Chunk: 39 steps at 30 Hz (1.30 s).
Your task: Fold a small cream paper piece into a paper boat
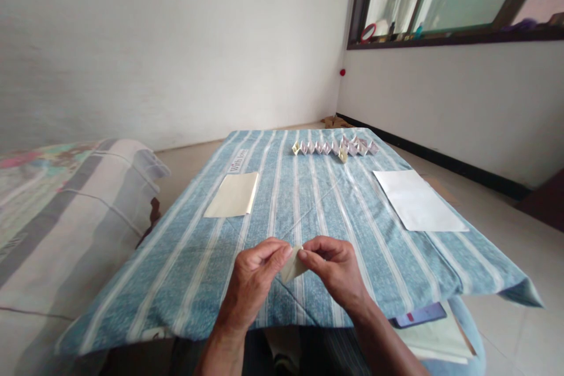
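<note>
Between my two hands is a small piece of folded pale yellow paper (291,268), held above the near part of the table. My left hand (255,276) pinches its left upper edge between thumb and fingers. On the other side, my right hand (337,267) pinches the upper right edge, thumb in front. The fingertips of both hands are close together, and they partly hide the paper's folds. Toward the far side of the table stands a row of small folded paper pieces (326,147), mostly whitish with a few yellow ones.
A blue striped cloth (282,188) covers the table. Cream paper sheets (231,195) lie left, white sheets (418,200) right. Below the near right edge, a phone (420,315) rests on pale papers (440,338) on a stool. A covered bed (88,205) stands left.
</note>
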Each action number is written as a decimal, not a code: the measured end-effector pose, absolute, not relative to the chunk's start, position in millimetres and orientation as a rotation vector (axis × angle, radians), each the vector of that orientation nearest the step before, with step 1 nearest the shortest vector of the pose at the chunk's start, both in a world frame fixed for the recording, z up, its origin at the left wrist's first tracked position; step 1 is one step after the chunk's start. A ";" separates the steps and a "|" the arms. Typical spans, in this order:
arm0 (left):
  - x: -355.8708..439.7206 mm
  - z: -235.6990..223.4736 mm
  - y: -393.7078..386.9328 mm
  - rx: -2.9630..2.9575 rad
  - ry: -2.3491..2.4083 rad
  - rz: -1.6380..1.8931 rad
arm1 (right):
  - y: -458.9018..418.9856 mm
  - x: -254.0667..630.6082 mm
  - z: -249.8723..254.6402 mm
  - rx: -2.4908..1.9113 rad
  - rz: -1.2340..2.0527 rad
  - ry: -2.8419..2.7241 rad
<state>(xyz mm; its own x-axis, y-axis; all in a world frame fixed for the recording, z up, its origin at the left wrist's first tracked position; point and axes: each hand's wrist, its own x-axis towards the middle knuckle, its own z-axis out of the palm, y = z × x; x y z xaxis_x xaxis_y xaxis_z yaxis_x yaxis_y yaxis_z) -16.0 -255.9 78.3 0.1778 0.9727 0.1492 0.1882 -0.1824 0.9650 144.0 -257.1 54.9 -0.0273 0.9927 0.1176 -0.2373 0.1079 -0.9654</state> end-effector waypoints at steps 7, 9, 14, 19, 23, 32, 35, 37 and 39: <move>-15.6 82.6 -256.1 1.665 1.122 1.120 | -256.0 144.4 55.8 -0.867 1.390 -1.000; -15.2 81.4 -255.5 1.674 1.109 1.130 | -255.9 144.4 57.4 -0.856 1.423 -0.980; -14.4 79.1 -255.2 1.683 1.083 1.168 | -255.0 144.2 61.4 -0.867 1.469 -0.941; -12.9 79.7 -256.4 1.693 1.070 1.216 | -255.4 144.6 62.7 -0.857 1.503 -0.901; -11.3 79.8 -256.2 1.706 1.070 1.218 | -256.1 145.0 62.4 -0.855 1.521 -0.888; -8.2 82.5 -258.1 1.717 1.116 1.215 | -256.7 146.9 59.9 -0.858 1.516 -0.906; -7.2 84.0 -258.9 1.723 1.130 1.200 | -257.0 147.7 59.9 -0.878 1.497 -0.936; -6.8 84.3 -258.9 1.723 1.141 1.191 | -257.2 148.0 60.0 -0.897 1.481 -0.948; -6.7 83.3 -258.6 1.709 1.147 1.181 | -257.3 148.3 59.5 -0.905 1.466 -0.953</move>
